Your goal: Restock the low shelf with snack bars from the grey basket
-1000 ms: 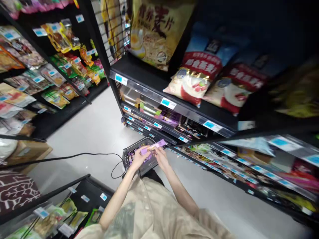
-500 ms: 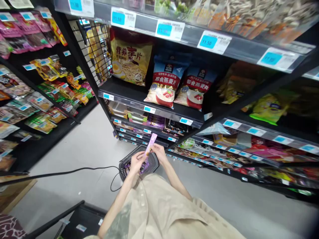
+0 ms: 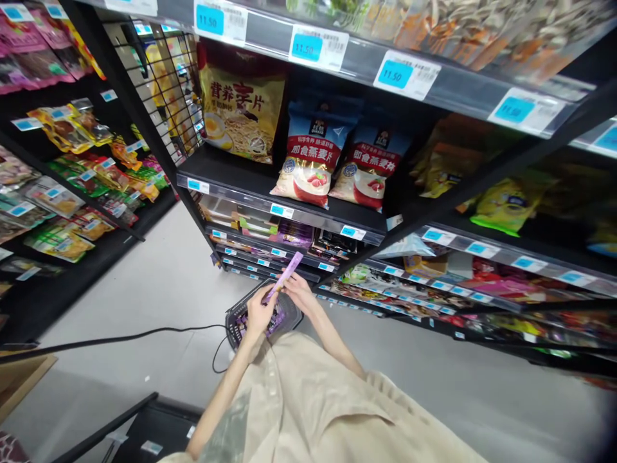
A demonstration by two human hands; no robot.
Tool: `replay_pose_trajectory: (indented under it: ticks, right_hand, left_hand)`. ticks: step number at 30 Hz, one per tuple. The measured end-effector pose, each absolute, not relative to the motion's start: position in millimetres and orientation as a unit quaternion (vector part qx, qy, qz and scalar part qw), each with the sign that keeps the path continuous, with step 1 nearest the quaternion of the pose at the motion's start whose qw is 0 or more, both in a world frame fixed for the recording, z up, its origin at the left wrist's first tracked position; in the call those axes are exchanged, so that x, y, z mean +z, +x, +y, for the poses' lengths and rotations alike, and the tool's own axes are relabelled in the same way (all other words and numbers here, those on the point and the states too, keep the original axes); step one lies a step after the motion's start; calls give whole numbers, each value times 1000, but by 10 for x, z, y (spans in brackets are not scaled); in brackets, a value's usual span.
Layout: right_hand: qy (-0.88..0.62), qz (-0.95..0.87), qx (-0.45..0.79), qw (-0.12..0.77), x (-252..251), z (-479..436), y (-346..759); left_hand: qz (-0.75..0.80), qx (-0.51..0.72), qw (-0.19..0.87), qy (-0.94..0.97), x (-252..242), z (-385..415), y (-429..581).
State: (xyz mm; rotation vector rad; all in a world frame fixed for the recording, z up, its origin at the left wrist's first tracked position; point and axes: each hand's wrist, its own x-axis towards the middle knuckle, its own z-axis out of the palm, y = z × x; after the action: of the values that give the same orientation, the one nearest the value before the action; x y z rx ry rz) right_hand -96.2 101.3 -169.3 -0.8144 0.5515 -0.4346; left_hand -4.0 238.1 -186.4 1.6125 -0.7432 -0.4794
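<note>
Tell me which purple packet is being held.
The long, slim purple packet in the left hand; other purple packets lie in the black plastic basket, unheld.

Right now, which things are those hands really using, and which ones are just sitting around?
Seem to be in use:
- purple stick packet, held in the left grip
- right grip, close beside it
- black basket below, with purple packets inside

Just around:
- gold bag on the shelf
- blue-and-red bag beside it
- cardboard box, far left
</note>
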Motion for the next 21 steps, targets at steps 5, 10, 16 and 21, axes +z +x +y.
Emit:
replay_pose_trajectory:
  ticks: [5, 10, 16, 21]
  right_hand:
    - [-446, 380, -157, 795, -1987, 837, -944]
    - [-435, 472, -186, 744, -2232, 265, -729]
    - [-476, 548, -226, 650, -2361, -713, -143]
    - [-576, 573, -160, 560, -2522, -917, 127]
  left_hand:
    - [-193, -404, 619, 645, -2083, 2358, -115]
    - [-240, -298, 559, 736, -2052, 2717, -269]
    - [-226, -357, 513, 747, -2121, 3509, -460]
    - [-121, -353, 518, 770, -2379, 3987, -550]
